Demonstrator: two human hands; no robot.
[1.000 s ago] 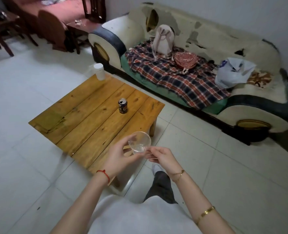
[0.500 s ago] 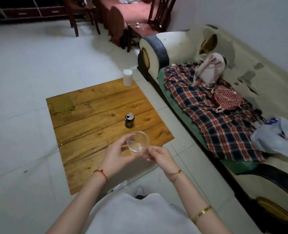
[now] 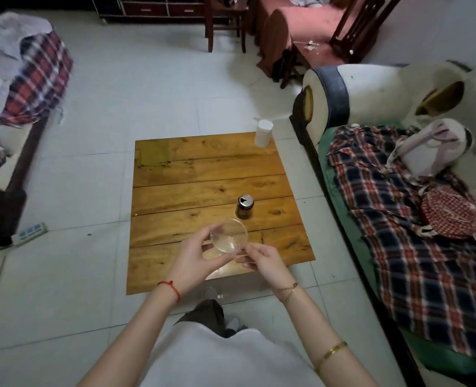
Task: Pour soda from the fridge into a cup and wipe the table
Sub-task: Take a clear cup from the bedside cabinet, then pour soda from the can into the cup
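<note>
the tiled floor (image 3: 97, 129) is seen all round, with a sofa (image 3: 376, 90) covered by a plaid blanket (image 3: 393, 219) well to the right of the right-hand fingers; a pale backpack (image 3: 427, 152) and a red patterned bag (image 3: 452, 216) lie on the blanket. a second plaid cloth (image 3: 38, 79) is draped on furniture far to the left of the left-hand fingers. the low wooden table (image 3: 203, 174) lies directly beyond and below the fingers, its near edge under both hands.

on the table, a dark soda can (image 3: 244, 206), top opened, stands upright just beyond the fingertips, apart from them. a white lidded bottle (image 3: 263, 133) stands at the far right corner, well beyond the fingers. a power strip (image 3: 31, 229) lies on the floor, left of the table.

a clear plastic cup (image 3: 228, 239) is held above the near part of the table, tilted with its mouth towards the camera. the left hand (image 3: 195, 258) is wrapped round its left side, fingers curled on the wall. the right hand (image 3: 264, 261) is pinched on the rim at the cup's lower right, thumb and forefinger closed on it. nothing is seen between the cup and the can.

against the earlier frames, the view has swung so that the table is faced squarely and the sofa is shifted to the right edge; the grip on the cup is unchanged, and the can and bottle are in the same places on the table.
</note>
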